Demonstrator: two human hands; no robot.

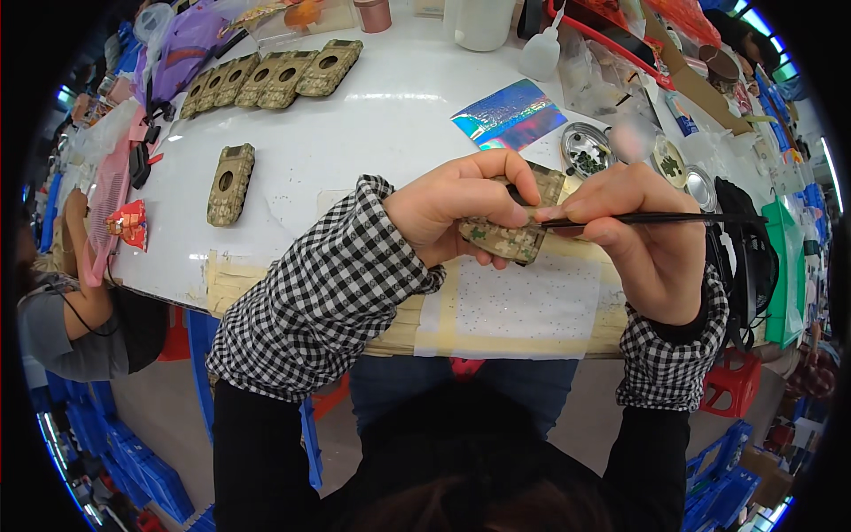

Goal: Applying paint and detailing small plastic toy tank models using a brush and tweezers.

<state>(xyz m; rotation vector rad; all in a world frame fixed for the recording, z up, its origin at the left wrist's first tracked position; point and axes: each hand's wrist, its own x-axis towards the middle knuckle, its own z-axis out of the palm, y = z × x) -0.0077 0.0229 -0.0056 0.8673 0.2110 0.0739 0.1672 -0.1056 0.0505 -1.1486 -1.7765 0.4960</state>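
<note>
My left hand (474,206) is closed around a camouflage-patterned toy tank hull (505,238), holding it above the near edge of the table. In my right hand (651,235) I grip slim black tweezers (656,217) between thumb and fingers, their tip pointing left. That tip meets the hull beside my left thumb; whatever it may hold is too small to make out. A second camouflage hull (232,184) with a round hole lies to the left. Several similar hulls (328,69) stand in a row at the far left.
White paper with small specks (523,306) is taped below my hands. Beyond them lie a shiny holographic sheet (510,115) and a round tin (587,146) with small dark green pieces. A squeeze bottle (541,55) stands farther back. Another person's arm (84,257) is at the left.
</note>
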